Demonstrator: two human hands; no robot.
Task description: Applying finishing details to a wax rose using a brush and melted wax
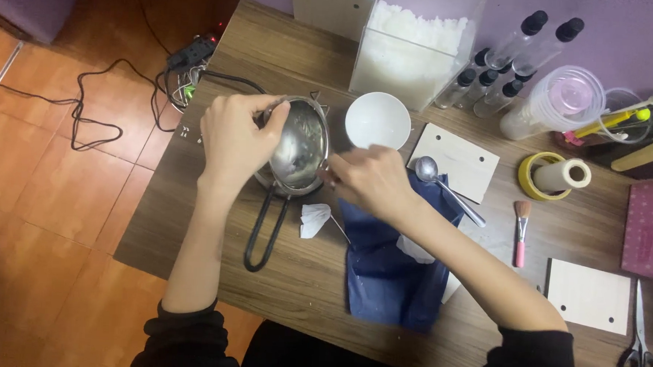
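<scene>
Toward the far left of the wooden table (pixel 293 277), a small steel pouring pot (pixel 299 147) with a long looped black handle (pixel 264 231) sits under both hands. The left hand (pixel 234 139) curls over the pot's left rim, fingers clasped on its edge and steadying it. The right hand (pixel 369 179) is bunched at the pot's right rim, fingertips pinched together; they may be holding something thin against the metal, but the view is too poor to tell what.

Risks, as a judgement: the pot is gripped by its rim and not by the handle, so a slip of the left fingers could tip it toward the near side, spilling whatever is inside onto the dark blue cloth (pixel 389 267) and the crumpled white paper (pixel 314 220) just beside the handle. If the metal is hot, bare fingers on the rim could flinch and cause just that. The right forearm lies across the cloth, and a quick pull back could drag it, sending the metal spoon (pixel 444 187) resting on its far edge sliding. The white bowl (pixel 378 120) stands just right of the pot, near the right knuckles, so a sideways jerk could knock it against the clear box of white flakes (pixel 413 55). A power strip (pixel 189 56) with trailing cables lies at the far left table corner, close enough that spilled liquid could reach it.
</scene>
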